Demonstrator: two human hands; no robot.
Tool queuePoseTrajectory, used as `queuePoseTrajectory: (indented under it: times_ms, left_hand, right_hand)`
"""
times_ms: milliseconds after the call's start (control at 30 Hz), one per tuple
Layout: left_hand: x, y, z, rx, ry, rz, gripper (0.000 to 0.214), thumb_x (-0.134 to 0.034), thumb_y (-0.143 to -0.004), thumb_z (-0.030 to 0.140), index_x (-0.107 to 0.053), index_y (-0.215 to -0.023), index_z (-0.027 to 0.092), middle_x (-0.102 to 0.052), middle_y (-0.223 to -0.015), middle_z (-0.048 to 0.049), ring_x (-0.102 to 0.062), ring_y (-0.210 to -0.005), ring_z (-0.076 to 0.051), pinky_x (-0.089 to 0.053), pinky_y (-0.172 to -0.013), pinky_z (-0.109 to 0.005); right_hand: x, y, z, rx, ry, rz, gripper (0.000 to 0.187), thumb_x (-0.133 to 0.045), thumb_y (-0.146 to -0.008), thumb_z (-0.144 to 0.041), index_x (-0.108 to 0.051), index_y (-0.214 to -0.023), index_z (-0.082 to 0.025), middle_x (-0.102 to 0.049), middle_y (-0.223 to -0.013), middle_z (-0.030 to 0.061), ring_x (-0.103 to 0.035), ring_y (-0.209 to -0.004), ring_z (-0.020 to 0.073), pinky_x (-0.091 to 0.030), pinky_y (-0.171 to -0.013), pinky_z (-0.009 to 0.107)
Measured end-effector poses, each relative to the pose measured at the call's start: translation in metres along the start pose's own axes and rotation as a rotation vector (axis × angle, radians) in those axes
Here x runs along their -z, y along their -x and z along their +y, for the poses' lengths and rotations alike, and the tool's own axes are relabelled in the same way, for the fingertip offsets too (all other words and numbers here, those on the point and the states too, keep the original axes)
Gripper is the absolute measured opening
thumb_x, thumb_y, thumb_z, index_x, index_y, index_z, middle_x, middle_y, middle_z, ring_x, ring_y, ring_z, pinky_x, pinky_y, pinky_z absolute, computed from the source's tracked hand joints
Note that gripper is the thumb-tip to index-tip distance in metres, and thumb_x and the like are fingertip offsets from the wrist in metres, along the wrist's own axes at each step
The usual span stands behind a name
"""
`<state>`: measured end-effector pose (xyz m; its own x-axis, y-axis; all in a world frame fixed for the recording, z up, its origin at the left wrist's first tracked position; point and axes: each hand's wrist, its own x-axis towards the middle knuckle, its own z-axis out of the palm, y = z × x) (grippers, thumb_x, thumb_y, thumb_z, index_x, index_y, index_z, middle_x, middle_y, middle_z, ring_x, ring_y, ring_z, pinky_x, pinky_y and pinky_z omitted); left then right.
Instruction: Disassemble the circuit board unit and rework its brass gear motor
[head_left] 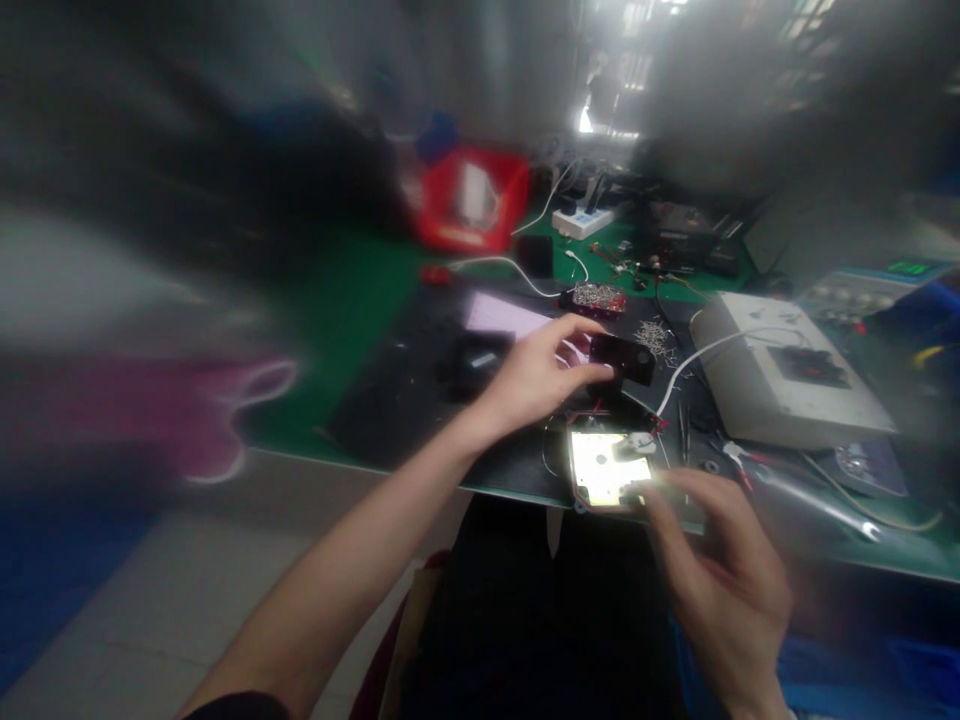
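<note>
My left hand (544,365) grips a black rectangular cover-like piece (622,358) by its left end, thumb below and fingers above. It is held over the dark work mat. Below it, near the table's front edge, lies a square panel (592,480) glowing bright white in a dark frame. A small whitish part (636,445) rests on its upper right. My right hand (724,580) is at the panel's lower right corner, thumb and forefinger drawn together. Glare and blur hide what is between those fingertips.
Screws fill a small tray (596,298), with a loose screw pile (654,340) beside it. A white box (787,370) with a cable stands right. Tweezers (683,430) lie near it. Behind are a red bin (472,200) and power strip (585,220). A lilac sheet (502,315) lies left.
</note>
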<state>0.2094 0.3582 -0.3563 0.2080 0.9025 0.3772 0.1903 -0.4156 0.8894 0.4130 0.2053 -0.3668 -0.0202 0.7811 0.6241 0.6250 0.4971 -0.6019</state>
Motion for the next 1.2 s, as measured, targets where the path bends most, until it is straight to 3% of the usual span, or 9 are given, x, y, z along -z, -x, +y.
queuePoseTrajectory:
  times_ms: [167, 333, 433, 567, 700, 800, 967, 1100, 1200]
  left_hand:
    - [-0.006, 0.01, -0.002, 0.069, 0.036, 0.05, 0.04, -0.077, -0.087, 0.025, -0.058, -0.122, 0.021, -0.066, -0.107, -0.0049, -0.066, -0.077, -0.012, -0.058, -0.071, -0.027]
    - [-0.009, 0.047, 0.003, 0.184, 0.096, 0.231, 0.039, -0.074, -0.087, 0.019, -0.051, -0.119, 0.022, -0.064, -0.113, -0.0056, -0.071, -0.085, -0.013, -0.061, -0.071, -0.025]
    - [-0.008, 0.07, 0.008, 0.199, 0.055, 0.288, 0.052, -0.07, -0.087, 0.01, -0.047, -0.132, 0.023, -0.063, -0.123, -0.0088, -0.072, -0.094, -0.016, -0.064, -0.082, -0.029]
    - [-0.008, 0.092, 0.012, 0.193, -0.086, 0.274, 0.053, -0.061, -0.094, 0.01, -0.045, -0.143, 0.024, -0.059, -0.141, -0.0133, -0.07, -0.112, -0.02, -0.063, -0.098, -0.037]
    - [-0.008, 0.108, 0.013, 0.215, -0.299, 0.331, 0.056, -0.061, -0.093, 0.011, -0.046, -0.145, 0.023, -0.058, -0.141, -0.013, -0.071, -0.102, -0.018, -0.065, -0.087, -0.033]
    - [-0.004, 0.113, 0.017, 0.207, -0.387, 0.353, 0.052, -0.063, -0.091, 0.012, -0.051, -0.141, 0.022, -0.058, -0.137, -0.0116, -0.07, -0.089, -0.014, -0.065, -0.077, -0.03]
    - [0.006, 0.097, 0.031, 0.05, -0.416, 0.226, 0.03, -0.065, -0.094, 0.014, -0.064, -0.123, 0.022, -0.066, -0.116, -0.0054, -0.066, -0.088, -0.014, -0.06, -0.077, -0.028]
    - [0.007, 0.084, 0.043, -0.066, -0.413, 0.09, 0.022, -0.066, -0.095, 0.015, -0.067, -0.116, 0.02, -0.068, -0.11, -0.0036, -0.065, -0.096, -0.015, -0.057, -0.089, -0.03]
    - [-0.002, 0.092, 0.05, -0.109, -0.419, 0.042, 0.026, -0.075, -0.091, 0.027, -0.066, -0.114, 0.02, -0.068, -0.107, -0.0043, -0.064, -0.1, -0.018, -0.055, -0.09, -0.033]
  right_hand:
    - [0.001, 0.002, 0.001, 0.037, 0.05, -0.011, 0.016, -0.074, -0.097, -0.02, -0.068, -0.11, -0.013, -0.064, -0.109, 0.0051, -0.061, -0.099, 0.0118, -0.047, -0.092, 0.023]
    - [0.0, -0.001, 0.0, 0.055, 0.071, -0.019, 0.017, -0.075, -0.096, -0.021, -0.067, -0.11, -0.015, -0.064, -0.109, 0.0042, -0.061, -0.098, 0.0123, -0.047, -0.091, 0.025]
    - [0.001, 0.001, 0.001, 0.038, 0.084, 0.0, 0.02, -0.076, -0.094, -0.019, -0.068, -0.112, -0.016, -0.064, -0.113, 0.0046, -0.06, -0.103, 0.014, -0.047, -0.093, 0.026]
    - [0.003, 0.003, 0.009, -0.016, -0.003, 0.046, 0.017, -0.065, -0.099, -0.019, -0.07, -0.115, -0.016, -0.064, -0.113, 0.0072, -0.062, -0.104, 0.0191, -0.049, -0.097, 0.033]
    - [0.007, -0.007, 0.024, -0.149, 0.097, 0.063, 0.019, -0.064, -0.102, -0.023, -0.071, -0.119, -0.019, -0.064, -0.114, 0.0039, -0.062, -0.102, 0.0169, -0.05, -0.093, 0.028]
    - [0.009, -0.02, 0.038, -0.181, 0.261, -0.054, 0.023, -0.065, -0.104, -0.035, -0.07, -0.124, -0.023, -0.064, -0.118, -0.0013, -0.061, -0.103, 0.013, -0.05, -0.09, 0.021]
    - [0.004, -0.04, 0.054, -0.11, 0.287, -0.233, 0.036, -0.058, -0.106, -0.046, -0.066, -0.127, -0.019, -0.067, -0.102, -0.0027, -0.063, -0.079, 0.0079, -0.049, -0.067, 0.017]
    - [-0.002, -0.05, 0.057, -0.12, 0.278, -0.25, 0.033, -0.058, -0.105, -0.049, -0.07, -0.123, -0.024, -0.067, -0.106, -0.0064, -0.065, -0.084, 0.0065, -0.049, -0.073, 0.016]
    - [-0.003, -0.053, 0.056, -0.141, 0.229, -0.23, 0.026, -0.062, -0.104, -0.045, -0.073, -0.118, -0.027, -0.068, -0.104, -0.0075, -0.065, -0.083, 0.0066, -0.049, -0.077, 0.015]
